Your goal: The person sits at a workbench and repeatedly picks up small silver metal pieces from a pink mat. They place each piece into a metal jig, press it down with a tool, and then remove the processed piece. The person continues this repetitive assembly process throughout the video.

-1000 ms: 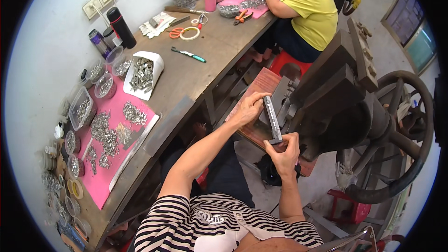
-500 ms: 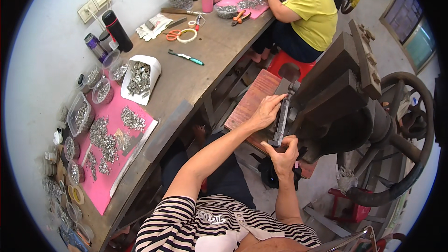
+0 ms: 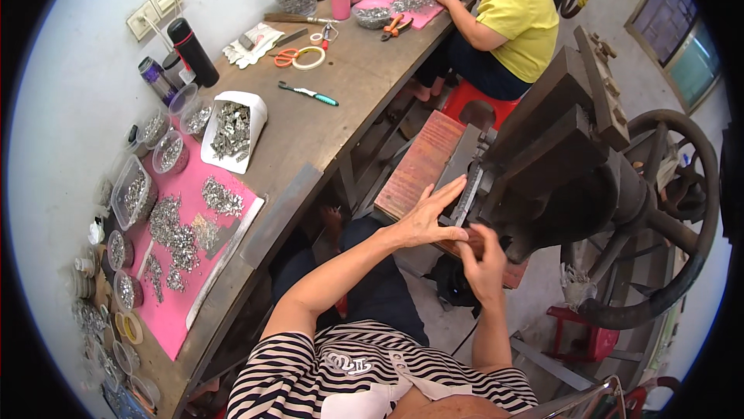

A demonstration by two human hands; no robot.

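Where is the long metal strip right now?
In the head view, right of centre: the metal strip stands against the press machine, with the left hand on it.

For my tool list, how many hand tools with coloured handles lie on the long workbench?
3: orange scissors near the tape ring, a teal-handled tool mid-bench, and orange pliers beside the far pink mat. Others may be hidden.

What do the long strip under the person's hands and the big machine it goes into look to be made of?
The strip looks like bare metal: grey, thin, with a dull sheen. The machine seems heavy cast iron or steel: dark, matt, thick blocks and a spoked wheel. Both hands touch the strip.
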